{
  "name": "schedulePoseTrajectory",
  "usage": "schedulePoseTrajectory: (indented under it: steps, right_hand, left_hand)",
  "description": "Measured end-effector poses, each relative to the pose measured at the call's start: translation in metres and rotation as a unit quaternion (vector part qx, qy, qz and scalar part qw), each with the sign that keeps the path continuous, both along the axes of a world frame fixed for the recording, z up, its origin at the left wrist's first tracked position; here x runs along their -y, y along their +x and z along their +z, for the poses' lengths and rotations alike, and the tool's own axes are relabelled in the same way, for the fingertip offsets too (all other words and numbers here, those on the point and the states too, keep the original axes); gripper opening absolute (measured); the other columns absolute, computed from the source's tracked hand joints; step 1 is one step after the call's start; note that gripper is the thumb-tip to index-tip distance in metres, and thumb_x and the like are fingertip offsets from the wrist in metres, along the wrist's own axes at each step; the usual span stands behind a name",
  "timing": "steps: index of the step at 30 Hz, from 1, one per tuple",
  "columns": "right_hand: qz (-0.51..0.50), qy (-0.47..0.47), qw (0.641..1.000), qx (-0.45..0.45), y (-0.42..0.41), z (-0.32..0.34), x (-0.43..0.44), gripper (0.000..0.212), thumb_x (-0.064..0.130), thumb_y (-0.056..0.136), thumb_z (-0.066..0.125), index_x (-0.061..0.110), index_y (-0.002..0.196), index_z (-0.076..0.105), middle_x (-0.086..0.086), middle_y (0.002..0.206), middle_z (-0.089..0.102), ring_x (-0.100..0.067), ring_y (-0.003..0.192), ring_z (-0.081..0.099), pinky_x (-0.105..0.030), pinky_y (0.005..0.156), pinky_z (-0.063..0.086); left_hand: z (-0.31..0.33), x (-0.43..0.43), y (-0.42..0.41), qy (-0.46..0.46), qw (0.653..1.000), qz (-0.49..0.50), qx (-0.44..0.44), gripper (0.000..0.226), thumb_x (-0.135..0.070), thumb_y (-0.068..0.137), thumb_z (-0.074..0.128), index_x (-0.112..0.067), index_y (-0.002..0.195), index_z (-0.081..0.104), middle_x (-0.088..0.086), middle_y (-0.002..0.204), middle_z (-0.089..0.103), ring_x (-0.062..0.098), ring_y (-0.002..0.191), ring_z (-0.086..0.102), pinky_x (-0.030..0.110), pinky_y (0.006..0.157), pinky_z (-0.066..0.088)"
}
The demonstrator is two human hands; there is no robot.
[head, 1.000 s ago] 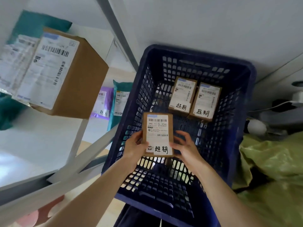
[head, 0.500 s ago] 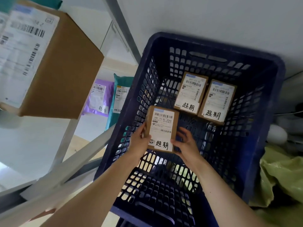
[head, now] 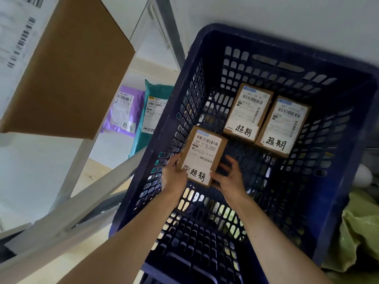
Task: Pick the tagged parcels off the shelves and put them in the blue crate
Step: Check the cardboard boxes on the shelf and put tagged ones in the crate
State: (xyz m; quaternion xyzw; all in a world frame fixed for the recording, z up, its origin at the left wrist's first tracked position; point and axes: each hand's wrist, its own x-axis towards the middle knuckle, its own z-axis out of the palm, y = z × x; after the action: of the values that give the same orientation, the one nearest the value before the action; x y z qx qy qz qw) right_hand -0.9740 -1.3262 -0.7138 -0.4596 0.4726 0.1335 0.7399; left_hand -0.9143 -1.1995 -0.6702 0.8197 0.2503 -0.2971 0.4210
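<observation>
A small brown parcel (head: 204, 154) with a white label and a handwritten tag sits low inside the blue crate (head: 338, 201), near its left wall. My left hand (head: 174, 177) grips its left edge. My right hand (head: 228, 177) touches its lower right corner with fingers spread and loosely curled. Two more tagged brown parcels (head: 248, 113) (head: 282, 126) lie side by side on the crate floor at the far end.
White shelves stand to the left. On them are a large brown box (head: 67, 70) close to the camera, a purple mailer (head: 123, 113) with a handwritten tag and a teal mailer (head: 151, 113). A green plastic bag (head: 361, 232) lies right of the crate.
Both hands have carried the parcel lower and farther into the crate. The view has moved closer to the crate. My right fingers have loosened from the parcel's side.
</observation>
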Motion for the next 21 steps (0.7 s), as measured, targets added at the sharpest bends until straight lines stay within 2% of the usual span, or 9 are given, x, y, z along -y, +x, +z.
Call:
schedulePoseTrajectory:
  steps: [4,6,8,10,13,15,17,19,21]
  right_hand:
    - [0.046,-0.042,0.998,-0.008,0.002,-0.004,-0.002,0.074,-0.008,0.083,0.065,0.023,0.141,0.033,-0.005,0.132,0.053,-0.023,0.122,0.052,-0.051,0.094,0.051]
    - [0.078,-0.059,0.995,-0.002,0.001,0.000,-0.001,0.071,-0.006,0.084,0.064,0.020,0.142,0.033,-0.003,0.137,0.050,-0.017,0.123,0.050,-0.043,0.101,0.047]
    - [0.127,-0.087,0.988,0.013,0.001,0.008,0.002,0.067,-0.005,0.086,0.062,0.015,0.144,0.032,-0.001,0.136,0.048,-0.009,0.118,0.047,-0.026,0.097,0.043]
    - [0.173,-0.135,0.975,0.030,0.001,0.016,0.008,0.064,-0.002,0.088,0.062,0.014,0.142,0.032,0.001,0.133,0.048,-0.009,0.119,0.046,-0.022,0.095,0.040]
    - [0.243,-0.253,0.934,0.062,0.005,0.029,0.025,0.054,-0.001,0.091,0.056,0.015,0.139,0.038,0.007,0.131,0.047,-0.014,0.127,0.045,-0.031,0.106,0.040]
    - [0.335,-0.393,0.851,0.095,0.011,0.038,0.040,0.052,-0.001,0.091,0.053,0.015,0.139,0.041,0.001,0.138,0.047,-0.018,0.129,0.043,-0.037,0.107,0.038]
    - [0.426,-0.529,0.721,0.138,0.022,0.043,0.054,0.058,-0.005,0.085,0.055,0.013,0.138,0.044,-0.006,0.142,0.045,-0.023,0.133,0.039,-0.041,0.109,0.034]
    - [0.508,-0.600,0.601,0.143,0.036,0.046,0.065,0.069,-0.008,0.079,0.060,0.012,0.142,0.040,-0.011,0.151,0.035,-0.029,0.142,0.027,-0.045,0.113,0.024]
    - [0.586,-0.617,0.514,0.107,0.049,0.046,0.073,0.083,-0.005,0.079,0.063,0.015,0.150,0.024,-0.014,0.159,0.010,-0.033,0.147,0.004,-0.049,0.117,0.009]
  left_hand:
    - [-0.003,0.002,-0.006,0.015,1.000,0.022,-0.003,0.050,0.006,0.089,0.047,-0.024,0.129,0.054,-0.008,0.089,0.064,0.002,0.073,0.059,0.022,0.058,0.052]
    - [-0.003,0.004,-0.011,0.027,0.999,0.044,-0.010,0.051,0.005,0.090,0.047,-0.023,0.133,0.050,-0.002,0.104,0.067,0.002,0.071,0.057,0.018,0.052,0.047]
    - [-0.003,0.008,-0.019,0.022,0.996,0.082,-0.022,0.059,0.003,0.092,0.048,-0.021,0.144,0.037,0.003,0.111,0.064,0.003,0.069,0.055,0.013,0.048,0.043]
    - [-0.001,0.012,-0.028,0.009,0.991,0.127,-0.031,0.062,0.001,0.093,0.049,-0.018,0.148,0.028,0.004,0.114,0.060,0.006,0.076,0.056,0.014,0.058,0.046]
    - [-0.004,0.019,-0.034,0.011,0.973,0.217,-0.074,0.052,-0.003,0.091,0.055,-0.010,0.139,0.038,0.010,0.111,0.058,0.022,0.089,0.056,0.033,0.080,0.050]
    - [-0.010,0.022,-0.035,-0.012,0.953,0.273,-0.130,0.047,-0.007,0.090,0.060,-0.004,0.134,0.044,0.014,0.108,0.058,0.024,0.079,0.057,0.040,0.080,0.054]
    - [-0.014,0.026,-0.035,-0.077,0.933,0.298,-0.184,0.043,-0.011,0.092,0.060,0.001,0.131,0.046,0.016,0.112,0.058,0.021,0.070,0.058,0.040,0.074,0.055]
    - [-0.017,0.028,-0.033,-0.106,0.915,0.331,-0.206,0.036,-0.013,0.092,0.062,0.001,0.123,0.051,0.018,0.120,0.059,0.027,0.075,0.064,0.044,0.074,0.057]
    - [-0.021,0.030,-0.030,-0.120,0.902,0.356,-0.213,0.032,-0.014,0.090,0.065,-0.001,0.116,0.052,0.022,0.116,0.060,0.035,0.089,0.066,0.049,0.073,0.058]
